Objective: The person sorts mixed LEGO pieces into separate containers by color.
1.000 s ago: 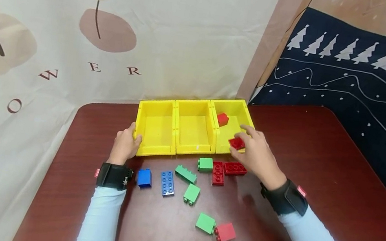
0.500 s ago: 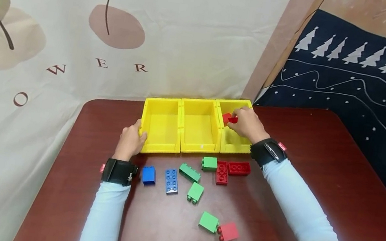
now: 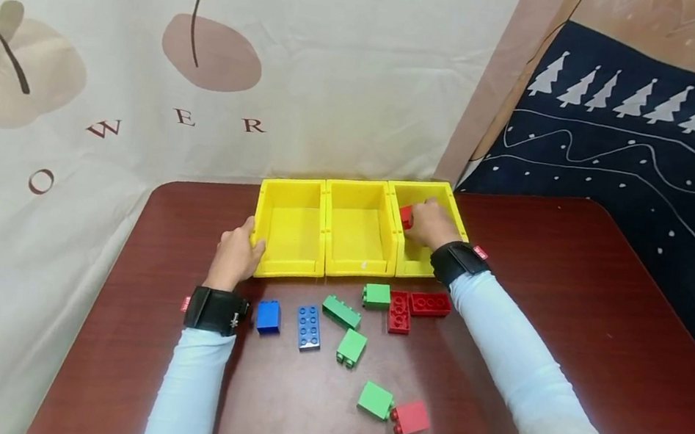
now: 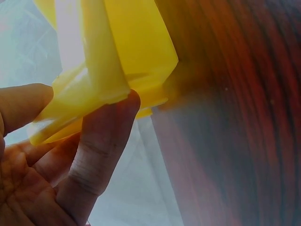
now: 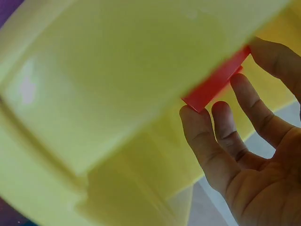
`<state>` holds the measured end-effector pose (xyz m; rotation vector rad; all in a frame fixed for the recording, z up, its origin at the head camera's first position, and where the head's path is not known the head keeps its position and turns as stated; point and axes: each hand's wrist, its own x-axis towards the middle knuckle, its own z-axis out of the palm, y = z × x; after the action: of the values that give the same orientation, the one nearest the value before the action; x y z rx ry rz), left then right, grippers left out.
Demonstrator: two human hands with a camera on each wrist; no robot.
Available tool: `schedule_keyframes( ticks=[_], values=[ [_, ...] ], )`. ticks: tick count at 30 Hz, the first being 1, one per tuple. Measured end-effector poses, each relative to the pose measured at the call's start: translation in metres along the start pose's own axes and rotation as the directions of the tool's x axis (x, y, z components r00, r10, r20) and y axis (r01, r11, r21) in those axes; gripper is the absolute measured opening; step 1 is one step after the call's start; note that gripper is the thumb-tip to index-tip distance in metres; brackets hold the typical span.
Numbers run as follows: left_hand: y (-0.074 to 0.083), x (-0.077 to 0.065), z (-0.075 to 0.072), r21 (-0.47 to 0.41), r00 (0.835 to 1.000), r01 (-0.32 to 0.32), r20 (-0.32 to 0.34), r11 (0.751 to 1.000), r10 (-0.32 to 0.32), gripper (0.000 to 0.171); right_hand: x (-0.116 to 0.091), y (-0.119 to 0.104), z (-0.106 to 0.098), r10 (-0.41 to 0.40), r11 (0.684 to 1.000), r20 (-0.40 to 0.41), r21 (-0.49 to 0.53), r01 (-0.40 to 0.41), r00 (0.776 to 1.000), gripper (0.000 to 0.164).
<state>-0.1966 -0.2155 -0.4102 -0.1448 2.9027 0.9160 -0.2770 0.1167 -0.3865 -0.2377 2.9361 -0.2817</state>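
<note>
My left hand [image 3: 233, 257] grips the front-left edge of a yellow three-compartment bin [image 3: 326, 229]; in the left wrist view its thumb and fingers lie on either side of the yellow rim [image 4: 106, 77]. Inside the right compartment, my right hand [image 3: 434, 225] pinches a red toy brick [image 5: 216, 84] between its fingertips, low in the bin. Red [image 3: 405, 216] shows at that hand's left in the head view; whether it is the held brick or the one lying there, I cannot tell. The bin's wall partly hides the held brick in the right wrist view.
On the brown table [image 3: 497, 386] before the bin lie two blue bricks, one [image 3: 268, 316] near the left wrist, several green bricks [image 3: 351, 347], and red bricks [image 3: 400, 312], one [image 3: 410, 418] nearer the front. A fabric-covered wall [image 3: 343, 61] stands behind.
My right hand has moved left and deeper into the right compartment, carrying the red brick from its front edge toward the other one. The left hand keeps its hold on the bin.
</note>
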Motion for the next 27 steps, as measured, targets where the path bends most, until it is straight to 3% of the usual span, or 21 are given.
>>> schedule_keyframes(
  ticks=[12, 23, 27],
  values=[
    [-0.003, 0.0, 0.001, -0.008, 1.0, -0.004, -0.002, 1.0, 0.004, 0.055, 0.002, 0.001, 0.007, 0.008, 0.998, 0.051, -0.058, -0.005, 0.999, 0.024],
    [0.0, 0.0, 0.001, 0.005, 1.0, -0.026, -0.007, 1.0, 0.026, 0.051, -0.005, 0.002, 0.006, -0.003, 0.997, 0.009, -0.076, 0.004, 1.0, 0.02],
    [-0.001, 0.0, 0.0, 0.01, 1.0, -0.025, -0.011, 1.0, 0.025, 0.051, -0.017, 0.002, -0.002, 0.011, 1.0, -0.04, -0.022, -0.012, 0.999, 0.024]
  ],
)
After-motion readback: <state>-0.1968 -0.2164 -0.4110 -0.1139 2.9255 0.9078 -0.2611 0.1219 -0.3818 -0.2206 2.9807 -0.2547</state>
